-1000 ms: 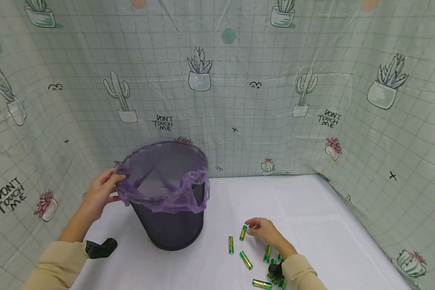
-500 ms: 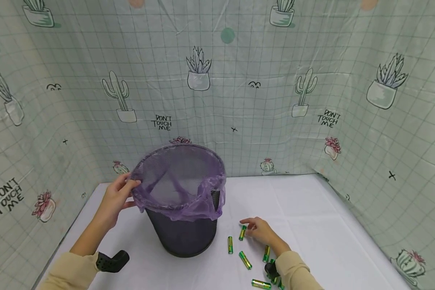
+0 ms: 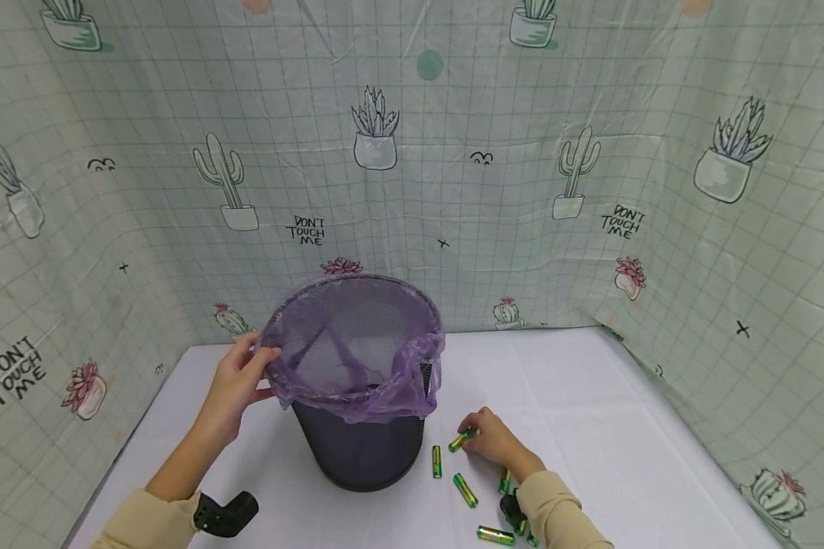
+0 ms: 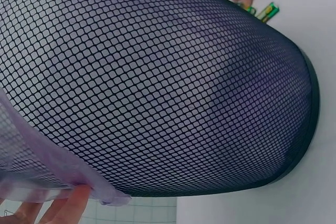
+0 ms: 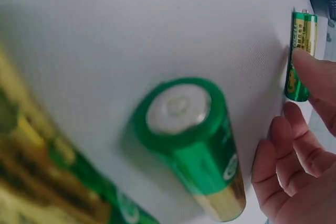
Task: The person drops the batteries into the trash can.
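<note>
My left hand [image 3: 236,385] grips the left rim of a black mesh wastebasket [image 3: 360,450], thumb on the rim. A thin purple bin liner [image 3: 391,396] lines the basket and folds over its rim. To the basket's right, my right hand [image 3: 497,438] pinches a green and gold battery [image 3: 458,441] close to the tabletop. In the right wrist view the thumb lies against that battery [image 5: 300,74], with the other fingers curled below. Two loose batteries lie nearby, an upright-lying battery [image 3: 436,461] and a slanted battery [image 3: 465,489].
Several more batteries lie under and in front of the right forearm, among them a battery [image 3: 496,535] near the front edge. A white cloth [image 3: 577,396] covers the table. A cactus-print curtain [image 3: 446,191] encloses the back and sides.
My left hand has shifted the wastebasket to the right and slightly nearer. My right hand has closed its fingers on the battery beside it, which has turned to a flatter slant.
</note>
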Action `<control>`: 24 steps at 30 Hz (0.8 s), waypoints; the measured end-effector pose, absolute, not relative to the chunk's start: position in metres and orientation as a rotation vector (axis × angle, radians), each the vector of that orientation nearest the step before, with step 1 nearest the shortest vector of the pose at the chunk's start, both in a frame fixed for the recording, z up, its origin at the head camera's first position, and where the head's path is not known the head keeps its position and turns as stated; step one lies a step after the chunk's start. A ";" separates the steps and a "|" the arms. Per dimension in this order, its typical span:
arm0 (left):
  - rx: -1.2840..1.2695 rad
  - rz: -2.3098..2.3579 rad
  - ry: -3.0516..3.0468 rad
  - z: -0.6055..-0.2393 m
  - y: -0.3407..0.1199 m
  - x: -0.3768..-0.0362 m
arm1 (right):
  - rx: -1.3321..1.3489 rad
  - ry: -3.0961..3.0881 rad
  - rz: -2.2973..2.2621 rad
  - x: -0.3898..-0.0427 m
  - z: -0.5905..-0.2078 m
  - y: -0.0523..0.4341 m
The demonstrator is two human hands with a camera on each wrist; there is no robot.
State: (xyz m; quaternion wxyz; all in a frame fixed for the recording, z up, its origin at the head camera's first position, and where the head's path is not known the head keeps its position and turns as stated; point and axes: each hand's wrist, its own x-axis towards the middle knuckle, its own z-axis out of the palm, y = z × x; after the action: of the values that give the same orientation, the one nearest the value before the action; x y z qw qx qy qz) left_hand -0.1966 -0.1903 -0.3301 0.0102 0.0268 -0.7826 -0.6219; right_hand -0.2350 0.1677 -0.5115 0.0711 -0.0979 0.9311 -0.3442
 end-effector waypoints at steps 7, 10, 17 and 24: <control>0.056 -1.917 -2.479 -0.330 -0.188 -0.194 | -0.253 2.758 -1.031 -0.234 -0.512 0.169; 0.038 -1.915 -2.491 -0.331 -0.189 -0.195 | -0.217 2.739 -1.032 -0.233 -0.510 0.169; 0.048 -1.970 -2.481 -0.329 -0.191 -0.197 | -0.204 2.722 -1.004 -0.230 -0.504 0.169; 0.070 -1.972 -2.489 -0.329 -0.189 -0.196 | -0.212 2.729 -1.038 -0.226 -0.496 0.170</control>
State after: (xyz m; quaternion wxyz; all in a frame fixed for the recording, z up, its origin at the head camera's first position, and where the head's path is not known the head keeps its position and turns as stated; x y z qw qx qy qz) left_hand -0.1965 -0.1894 -0.3291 -0.0174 0.0219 -0.7835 -0.6208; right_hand -0.2258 0.1704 -0.4964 0.1067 -0.0720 0.9269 -0.3525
